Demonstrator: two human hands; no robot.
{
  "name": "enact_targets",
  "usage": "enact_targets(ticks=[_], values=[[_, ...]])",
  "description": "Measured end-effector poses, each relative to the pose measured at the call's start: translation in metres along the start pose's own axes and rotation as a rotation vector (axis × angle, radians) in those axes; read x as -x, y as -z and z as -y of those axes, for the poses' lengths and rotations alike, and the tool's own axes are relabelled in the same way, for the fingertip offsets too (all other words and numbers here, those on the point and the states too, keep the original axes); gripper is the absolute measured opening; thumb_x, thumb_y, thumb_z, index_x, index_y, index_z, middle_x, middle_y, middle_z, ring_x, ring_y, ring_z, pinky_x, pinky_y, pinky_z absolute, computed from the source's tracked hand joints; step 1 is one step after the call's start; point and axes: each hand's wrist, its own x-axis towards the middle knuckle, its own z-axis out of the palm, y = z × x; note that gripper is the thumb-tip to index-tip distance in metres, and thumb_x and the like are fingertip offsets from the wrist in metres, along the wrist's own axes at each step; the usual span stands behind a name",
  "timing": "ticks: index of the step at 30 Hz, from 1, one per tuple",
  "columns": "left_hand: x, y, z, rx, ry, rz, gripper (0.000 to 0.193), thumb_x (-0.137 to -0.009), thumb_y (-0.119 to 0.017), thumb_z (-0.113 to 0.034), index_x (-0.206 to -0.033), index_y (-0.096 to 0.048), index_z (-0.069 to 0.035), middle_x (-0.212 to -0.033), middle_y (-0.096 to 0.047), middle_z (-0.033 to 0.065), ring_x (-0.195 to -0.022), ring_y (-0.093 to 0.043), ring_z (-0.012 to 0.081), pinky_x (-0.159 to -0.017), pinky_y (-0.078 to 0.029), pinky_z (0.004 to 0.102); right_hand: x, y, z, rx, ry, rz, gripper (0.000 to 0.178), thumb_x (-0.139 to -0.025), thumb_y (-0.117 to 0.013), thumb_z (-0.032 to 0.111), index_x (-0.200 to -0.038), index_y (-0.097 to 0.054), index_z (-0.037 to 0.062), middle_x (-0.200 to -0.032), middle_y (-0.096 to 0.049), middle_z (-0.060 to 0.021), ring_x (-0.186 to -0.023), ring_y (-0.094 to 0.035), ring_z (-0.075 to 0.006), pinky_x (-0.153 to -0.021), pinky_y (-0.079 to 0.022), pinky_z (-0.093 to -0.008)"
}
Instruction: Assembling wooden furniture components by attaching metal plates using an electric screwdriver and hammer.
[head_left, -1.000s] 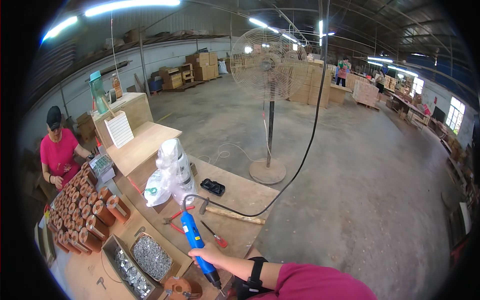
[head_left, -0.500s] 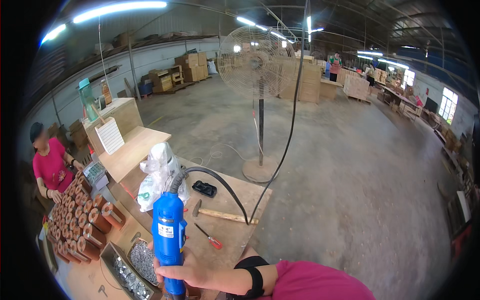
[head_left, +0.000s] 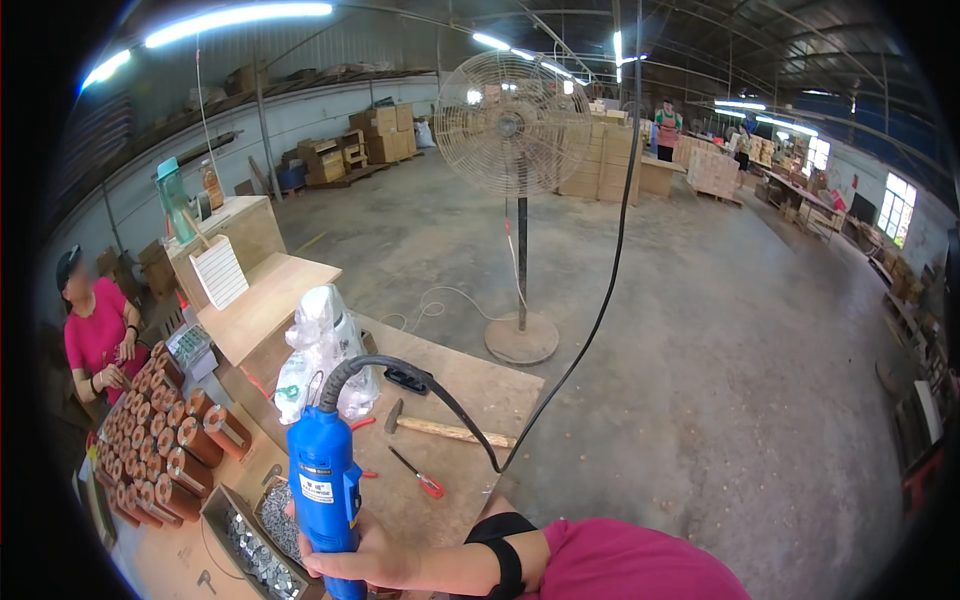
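The person's right hand (head_left: 365,560) is wrapped around the lower body of a blue power tool (head_left: 325,490), fingers curled tight about it, holding it upright over the near edge of the wooden workbench (head_left: 470,385). I cannot see the left hand at all. A black cable (head_left: 560,380) leaves the tool's top, loops down toward 4 o'clock and climbs away overhead toward 12.

That loop looks to me like the trouble: it hangs just above the hammer (head_left: 445,430) and the red-handled screwdriver (head_left: 415,473) at the tool's 2 o'clock, and a swing could snag and drag them off the bench. At 8 o'clock sit trays of metal fasteners (head_left: 250,545), easy to knock. The tool's working end is hidden below the frame, so I can't judge where it points. A person in pink (head_left: 95,335) works beside the wooden cylinders (head_left: 165,440) at 10 o'clock, within reach of a careless sweep.
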Motion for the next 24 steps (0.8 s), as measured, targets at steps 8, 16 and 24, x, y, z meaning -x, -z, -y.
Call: enact_targets(ticks=[8, 16, 24], values=[[-0.004, -0.003, 0.001, -0.027, 0.000, 0.007, 0.012, -0.085, -0.054, -0.019, -0.089, -0.051, -0.007, -0.078, -0.055, 0.0035, -0.065, -0.049, 0.0155, -0.064, -0.042, 0.0330, -0.001, 0.004, 0.002, -0.003, -0.034, 0.019, 0.051, -0.072, -0.060, 0.007, -0.117, -0.037, 0.0011, -0.075, -0.051, -0.0031, -0.062, -0.051, -0.0105, -0.059, -0.044, -0.0255], [0.000, -0.006, -0.003, -0.036, 0.034, 0.026, 0.013, -0.086, -0.053, -0.018, -0.084, -0.052, -0.006, -0.074, -0.054, 0.0054, -0.064, -0.049, 0.0162, -0.062, -0.042, 0.0325, 0.002, 0.006, 0.000, -0.006, -0.032, 0.044, 0.052, -0.072, -0.061, 0.010, -0.117, -0.037, 0.0008, -0.074, -0.051, -0.0033, -0.061, -0.051, -0.0105, -0.059, -0.044, -0.0252], [-0.009, -0.003, -0.007, -0.340, 0.051, 0.007, 0.011, -0.076, -0.060, -0.011, -0.074, -0.058, 0.000, -0.072, -0.061, 0.0065, -0.066, -0.058, 0.0189, -0.063, -0.046, 0.0309, -0.009, 0.000, 0.020, 0.257, -0.181, 0.058, 0.059, -0.067, -0.064, -0.004, -0.118, -0.036, 0.0036, -0.079, -0.056, -0.0050, -0.073, -0.056, -0.0124, -0.062, -0.048, -0.0265]])
